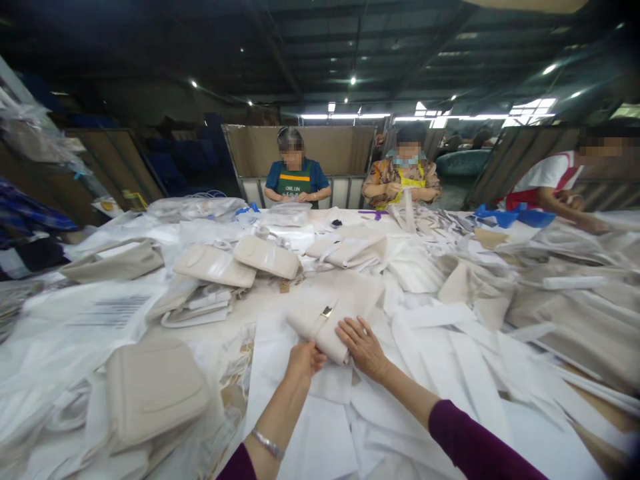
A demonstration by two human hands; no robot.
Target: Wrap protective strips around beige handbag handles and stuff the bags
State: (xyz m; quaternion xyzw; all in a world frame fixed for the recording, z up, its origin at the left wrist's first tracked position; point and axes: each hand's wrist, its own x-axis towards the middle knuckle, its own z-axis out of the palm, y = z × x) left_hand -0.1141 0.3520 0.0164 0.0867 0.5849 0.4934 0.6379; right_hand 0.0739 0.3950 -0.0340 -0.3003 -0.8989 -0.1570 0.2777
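A beige handbag (320,327) with a gold clasp (326,312) on a narrow strap lies in front of me on white sheets. My left hand (304,360) is closed on the bag's near edge, fingers curled in. On the bag's right end, my right hand (364,348) lies with its fingers stretched out and a little apart; its thumb is hidden. Beyond the bag, more beige material (360,287) spreads over the table. A finished-looking beige bag piece (155,390) rests at the lower left.
Two stacked beige bags (215,265) are left of centre. White paper strips (465,373) and beige pieces (565,313) heap on the right, plastic wrapping (100,313) on the left. Blue trays (515,215) sit at the far edge. Three people (297,177) work across the table.
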